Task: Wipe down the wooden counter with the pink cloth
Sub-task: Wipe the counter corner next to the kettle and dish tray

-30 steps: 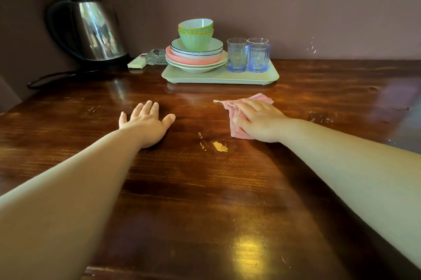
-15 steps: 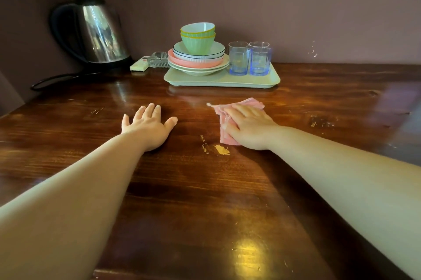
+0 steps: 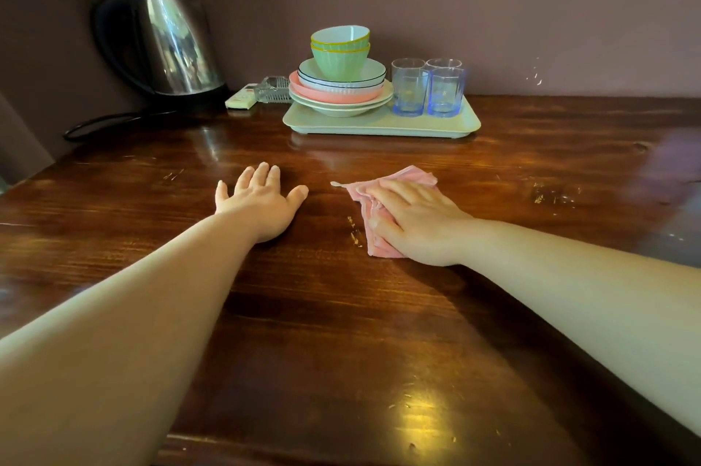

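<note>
Sliding leftward since a moment ago, the crumpled pink cloth point(image 3: 373, 215) now covers the pale chip in the dark wooden counter point(image 3: 341, 332), just in front of the pale green tray point(image 3: 379, 124). Right hand point(image 3: 421, 226) presses it flat, fingers straight. Left hand point(image 3: 261, 205) rests spread, palm down, left of the cloth.

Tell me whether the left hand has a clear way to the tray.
Probably yes. The left hand lies flat on the counter, and only bare wood shows between it and the tray; the reach itself looks long.
</note>
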Motion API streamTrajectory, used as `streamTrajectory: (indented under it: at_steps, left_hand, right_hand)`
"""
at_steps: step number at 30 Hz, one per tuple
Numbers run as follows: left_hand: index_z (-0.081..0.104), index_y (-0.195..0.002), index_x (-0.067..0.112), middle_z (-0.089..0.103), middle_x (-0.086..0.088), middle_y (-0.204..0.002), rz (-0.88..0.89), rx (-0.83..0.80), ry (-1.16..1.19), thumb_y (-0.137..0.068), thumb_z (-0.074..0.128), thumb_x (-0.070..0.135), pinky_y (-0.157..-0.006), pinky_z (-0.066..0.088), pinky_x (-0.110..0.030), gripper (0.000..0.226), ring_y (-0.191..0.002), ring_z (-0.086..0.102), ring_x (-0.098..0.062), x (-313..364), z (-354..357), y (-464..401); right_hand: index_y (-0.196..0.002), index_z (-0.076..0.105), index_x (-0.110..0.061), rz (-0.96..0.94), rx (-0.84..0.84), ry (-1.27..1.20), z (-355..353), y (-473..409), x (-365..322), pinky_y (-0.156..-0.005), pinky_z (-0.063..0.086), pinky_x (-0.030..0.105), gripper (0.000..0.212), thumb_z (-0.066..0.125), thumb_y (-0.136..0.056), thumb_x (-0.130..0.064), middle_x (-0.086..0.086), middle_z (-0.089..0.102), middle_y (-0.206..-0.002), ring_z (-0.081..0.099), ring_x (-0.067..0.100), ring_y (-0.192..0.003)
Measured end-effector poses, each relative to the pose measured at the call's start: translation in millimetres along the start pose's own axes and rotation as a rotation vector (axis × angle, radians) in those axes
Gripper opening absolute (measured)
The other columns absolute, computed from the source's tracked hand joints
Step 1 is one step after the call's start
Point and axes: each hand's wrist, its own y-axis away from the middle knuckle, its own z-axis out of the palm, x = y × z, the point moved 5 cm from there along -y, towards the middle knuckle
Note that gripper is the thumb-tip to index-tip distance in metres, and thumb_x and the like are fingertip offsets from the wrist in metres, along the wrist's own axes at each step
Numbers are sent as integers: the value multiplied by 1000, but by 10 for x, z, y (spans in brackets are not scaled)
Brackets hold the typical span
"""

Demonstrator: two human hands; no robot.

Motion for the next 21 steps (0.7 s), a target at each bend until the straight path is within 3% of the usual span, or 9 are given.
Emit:
streamTrajectory:
  at_steps: [5, 10, 16, 19, 21]
  left_hand:
    - [4, -155, 24, -4, 5, -163, 0, -3, 4, -93, 11, 69, -118, -2, -52, 78, -148, -7, -16, 29, -31, 27]
    - [4, -155, 24, -4, 5, -163, -2, 6, 6, -92, 11, 70, -118, -2, -52, 78, -149, -7, -16, 12, 8, 18]
    - [2, -155, 24, -6, 5, -162, 5, -92, 92, -95, 18, 66, -117, -3, -51, 75, -148, -8, -17, 15, -115, 34]
    - [10, -155, 24, 11, -2, -162, 16, -54, 331, -100, 29, 54, -117, 0, -48, 65, -148, 6, -25, -92, -270, 100]
    - [18, -154, 25, 23, -4, -159, 50, -4, 347, -101, 37, 46, -118, 4, -47, 60, -146, 18, -27, -184, -320, 174]
  right_hand:
    - [-161, 12, -32, 118, 10, 13, -119, -232, -112, -125, 5, 46, 57, 17, -105, -43, -5, 8, -169, 4, 19, -155]
    - [-160, 8, -36, -15, -26, -6, 95, 51, -240, -123, 0, 45, 60, 13, -101, -51, -7, 5, -168, -1, 18, -155]
    - [-160, 11, -33, 80, 4, 10, -39, -227, -370, -125, 3, 48, 58, 17, -105, -47, -4, 5, -169, 1, 20, -155]
    - [-160, 10, -33, -11, -15, -27, 53, -79, -506, -125, 3, 48, 59, 12, -103, -48, -4, 8, -169, 2, 20, -155]
    - [-159, 11, -34, -78, -9, -30, 139, 42, -556, -125, 3, 48, 64, 7, -98, -52, -6, 9, -168, 3, 18, -155]
